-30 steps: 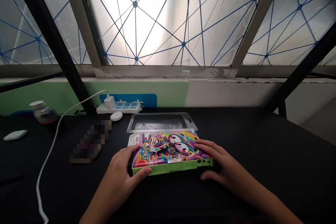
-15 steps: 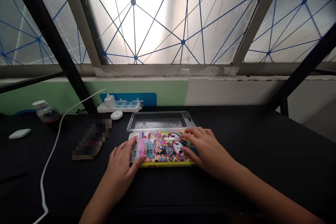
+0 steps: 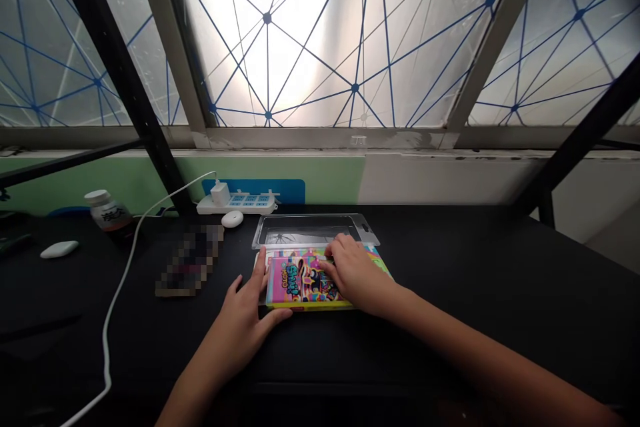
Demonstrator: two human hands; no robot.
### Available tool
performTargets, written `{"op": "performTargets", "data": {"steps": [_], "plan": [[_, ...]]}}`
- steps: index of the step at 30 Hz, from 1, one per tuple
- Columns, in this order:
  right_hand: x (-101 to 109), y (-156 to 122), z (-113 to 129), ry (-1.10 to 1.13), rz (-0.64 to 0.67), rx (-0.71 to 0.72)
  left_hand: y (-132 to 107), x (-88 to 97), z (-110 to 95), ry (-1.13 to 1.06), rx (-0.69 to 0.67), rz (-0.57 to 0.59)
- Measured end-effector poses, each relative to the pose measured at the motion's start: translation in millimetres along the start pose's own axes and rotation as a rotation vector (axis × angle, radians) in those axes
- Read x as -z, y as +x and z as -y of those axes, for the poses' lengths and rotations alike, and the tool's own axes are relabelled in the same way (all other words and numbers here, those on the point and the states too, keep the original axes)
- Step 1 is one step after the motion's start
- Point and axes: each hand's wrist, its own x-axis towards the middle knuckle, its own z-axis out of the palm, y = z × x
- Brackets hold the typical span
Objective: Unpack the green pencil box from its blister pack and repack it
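A flat pencil box (image 3: 305, 283) with bright pink, yellow and multicoloured cartoon print lies on the black desk in front of me. My left hand (image 3: 247, 310) is at its left end, fingers spread, the thumb along the near edge and the index finger pointing up past the far left corner. Across the right half of the box lies my right hand (image 3: 357, 277), its fingers bent and close together on the printed top; it covers much of the print there. Just behind the box rests a clear plastic tray-like package (image 3: 310, 230) with a hang tab.
Left of the box is a blurred-out dark object (image 3: 193, 263). Behind it are a round white case (image 3: 233, 219) and a white power strip (image 3: 250, 203). A white cable (image 3: 117, 287), a bottle (image 3: 110, 213) and a white oval item (image 3: 59, 249) stand farther left on the desk.
My right hand has slid left from the box's right end toward its middle. My left fingers have spread wider at the left end. The whole view has shifted slightly.
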Motion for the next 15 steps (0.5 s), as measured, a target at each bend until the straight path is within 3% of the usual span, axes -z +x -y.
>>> {"op": "performTargets", "data": {"steps": [4,7,9,12,15], "plan": [[6.7,1.3,3.0,0.004,-0.119,-0.001,-0.4,1.4,1.1,-0.005,0.007,-0.001],[21.4,-12.3,8.9,0.040,-0.283,0.116,-2.4,4.8,5.1,-0.043,0.005,0.005],[36.0,-30.9,12.8,0.094,-0.320,0.222,-4.1,7.0,7.4,-0.063,0.018,-0.028],[56.3,-66.9,7.5,0.192,-0.171,0.312,-4.7,9.1,8.1,-0.067,0.036,-0.071],[60.8,-99.2,-20.8,0.213,0.035,0.209,-3.1,9.1,7.1,-0.029,0.013,-0.051]]}}
